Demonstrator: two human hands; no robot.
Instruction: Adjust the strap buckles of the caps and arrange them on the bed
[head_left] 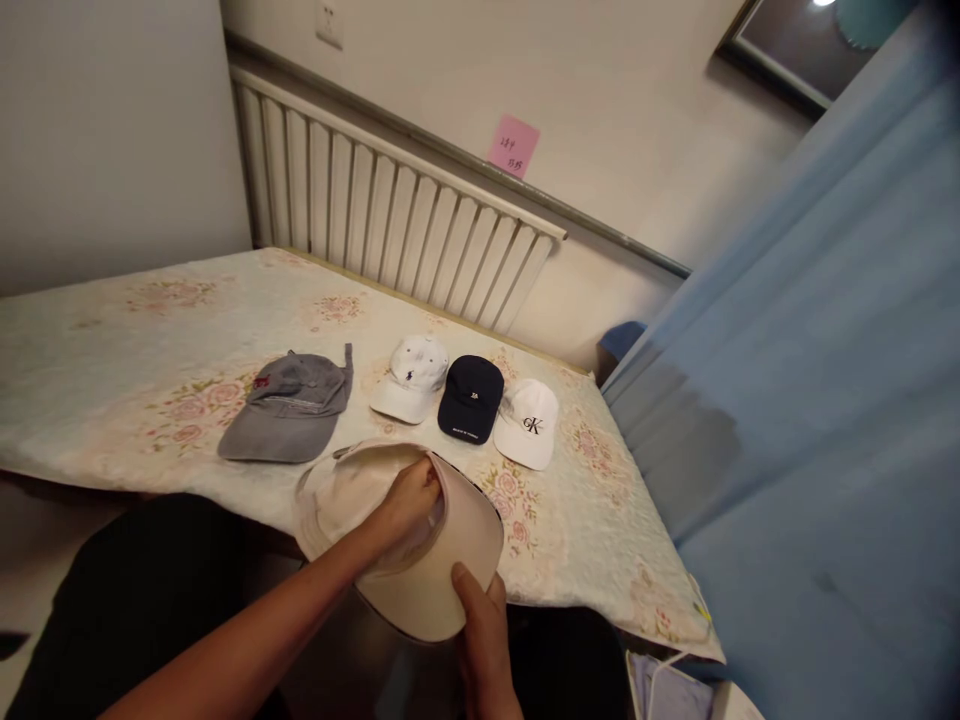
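A cream baseball cap is held up in front of me at the bed's near edge, its hollow inside facing me. My left hand reaches into the crown, its fingers curled closed at the inner band beside the brim; the fingertips are partly hidden. My right hand grips the brim's lower edge, thumb on the face towards me. Beyond it lie a grey cap, a white cap with a small dark logo, a black cap and a white cap with a "CK" logo.
The caps rest on a bed with a pale floral cover. Behind it, a white radiator runs along the wall, with a pink note above. A blue curtain hangs at the right. My dark-clothed knees are below the near edge.
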